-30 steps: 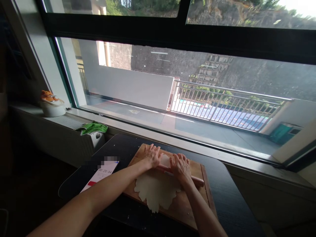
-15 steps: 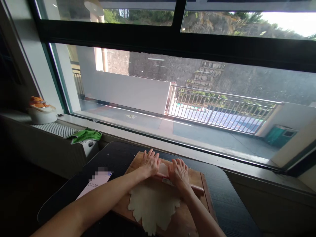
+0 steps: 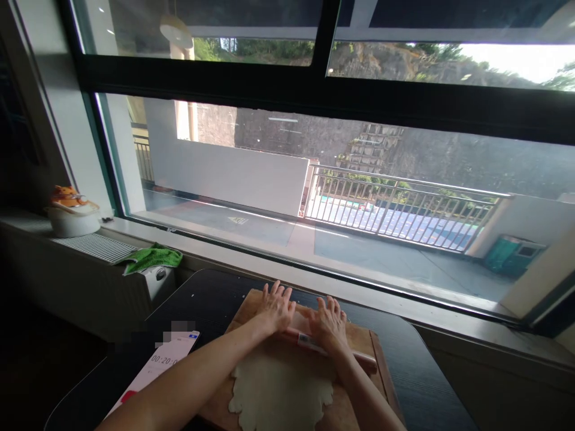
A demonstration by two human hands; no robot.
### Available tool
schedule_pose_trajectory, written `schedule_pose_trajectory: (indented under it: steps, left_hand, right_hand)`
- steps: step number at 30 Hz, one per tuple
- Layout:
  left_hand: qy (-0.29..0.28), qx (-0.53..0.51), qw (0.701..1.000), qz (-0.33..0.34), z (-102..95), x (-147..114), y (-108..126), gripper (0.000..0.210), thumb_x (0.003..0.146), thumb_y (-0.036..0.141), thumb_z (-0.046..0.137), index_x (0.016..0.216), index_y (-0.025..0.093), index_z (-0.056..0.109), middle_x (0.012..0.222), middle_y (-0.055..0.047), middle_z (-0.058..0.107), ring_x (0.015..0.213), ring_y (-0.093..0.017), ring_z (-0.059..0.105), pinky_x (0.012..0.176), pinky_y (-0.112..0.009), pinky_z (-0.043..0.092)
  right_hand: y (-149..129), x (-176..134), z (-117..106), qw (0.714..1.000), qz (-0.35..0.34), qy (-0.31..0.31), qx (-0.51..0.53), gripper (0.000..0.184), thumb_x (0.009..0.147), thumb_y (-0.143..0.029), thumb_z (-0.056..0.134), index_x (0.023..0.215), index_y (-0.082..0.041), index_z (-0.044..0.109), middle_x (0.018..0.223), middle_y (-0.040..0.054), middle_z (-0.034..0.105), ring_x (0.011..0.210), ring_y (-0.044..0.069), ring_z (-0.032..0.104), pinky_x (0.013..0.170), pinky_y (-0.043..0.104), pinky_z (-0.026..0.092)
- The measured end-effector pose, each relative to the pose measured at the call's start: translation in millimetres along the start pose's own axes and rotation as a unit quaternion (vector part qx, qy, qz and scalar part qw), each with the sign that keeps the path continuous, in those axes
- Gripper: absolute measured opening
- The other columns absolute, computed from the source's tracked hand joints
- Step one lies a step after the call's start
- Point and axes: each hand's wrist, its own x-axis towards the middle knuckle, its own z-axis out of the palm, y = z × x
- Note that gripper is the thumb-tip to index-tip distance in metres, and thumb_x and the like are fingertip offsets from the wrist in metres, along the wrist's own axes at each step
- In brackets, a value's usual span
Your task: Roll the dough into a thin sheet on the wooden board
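A pinkish rolling pin (image 3: 366, 361) lies slantwise across the far part of a wooden board (image 3: 354, 395). My left hand (image 3: 275, 308) rests palm down on the pin's left part, its fingers stretched out and apart beyond the pin. To its right, my right hand (image 3: 329, 323) presses the pin the same way, open with fingers spread. A thin, pale sheet of dough (image 3: 281, 389) with a ragged edge spreads on the board on the near side of the pin. The dough's far part is partly hidden by the pin and hands.
A phone (image 3: 166, 362) with a timer on its screen lies left of the board on the dark table (image 3: 413, 365). Beyond stand a large window and its sill (image 3: 287, 275). At left are a green cloth (image 3: 153, 257) and a white container (image 3: 73, 220) on a heater-like unit.
The view has tilted up slightly, so the board and window sit lower in the picture. Both hands stay on the rolling pin, with little visible shift along the board.
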Motion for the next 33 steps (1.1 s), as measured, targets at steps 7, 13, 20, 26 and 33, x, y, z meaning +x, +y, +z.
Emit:
schedule_pose_trajectory:
  steps: [7, 13, 20, 26, 33]
  left_hand:
    - [-0.05, -0.008, 0.998, 0.029, 22.0, -26.5, -7.6, 0.057, 0.099, 0.043, 0.035, 0.149, 0.018, 0.047, 0.158, -0.014, 0.038, 0.149, -0.034, 0.026, 0.119, -0.061, 0.019]
    - [-0.067, 0.003, 0.996, -0.054, -1.7, 14.2, -0.3, 0.066, 0.093, 0.043, 0.039, 0.15, 0.009, 0.043, 0.158, -0.02, 0.036, 0.15, -0.034, 0.025, 0.12, -0.06, 0.017]
    - [-0.053, -0.036, 0.998, 0.003, 9.9, -16.4, -4.9, 0.06, 0.096, 0.044, 0.034, 0.147, 0.016, 0.049, 0.156, -0.014, 0.041, 0.15, -0.031, 0.025, 0.121, -0.056, 0.016]
    - [0.0, -0.007, 0.999, -0.033, 3.1, 9.9, 1.4, 0.054, 0.093, 0.034, 0.042, 0.142, 0.013, 0.054, 0.151, -0.016, 0.048, 0.148, -0.032, 0.029, 0.121, -0.057, 0.018]
    - [0.062, -0.026, 0.995, 0.077, 15.4, -8.5, -3.3, 0.045, 0.097, 0.024, 0.035, 0.135, 0.019, 0.059, 0.145, -0.01, 0.055, 0.144, -0.028, 0.035, 0.122, -0.055, 0.017]
  right_hand:
    - [14.2, -24.3, 26.3, 0.998, -0.064, 0.024, -0.003, 0.051, 0.098, -0.037, 0.035, 0.142, -0.022, 0.054, 0.155, 0.0121, 0.043, 0.147, 0.029, 0.03, 0.118, 0.049, 0.022]
    - [12.2, 12.0, 7.5, 0.995, -0.045, 0.09, 0.023, 0.046, 0.097, -0.027, 0.035, 0.135, -0.018, 0.06, 0.145, 0.0121, 0.053, 0.136, 0.024, 0.045, 0.111, 0.036, 0.033]
    - [75.3, -10.2, 10.2, 0.997, -0.052, 0.047, -0.015, 0.046, 0.096, -0.034, 0.037, 0.132, -0.024, 0.063, 0.144, 0.0094, 0.055, 0.14, 0.028, 0.041, 0.112, 0.043, 0.033]
    - [68.8, 11.6, -0.9, 0.998, -0.008, 0.061, -0.032, 0.046, 0.095, -0.031, 0.039, 0.133, -0.016, 0.061, 0.139, 0.0155, 0.058, 0.133, 0.029, 0.047, 0.108, 0.043, 0.036]
    - [68.2, -4.7, 2.2, 0.996, -0.051, 0.074, -0.013, 0.036, 0.095, -0.026, 0.041, 0.116, -0.023, 0.069, 0.128, 0.0113, 0.065, 0.127, 0.026, 0.052, 0.102, 0.036, 0.038]
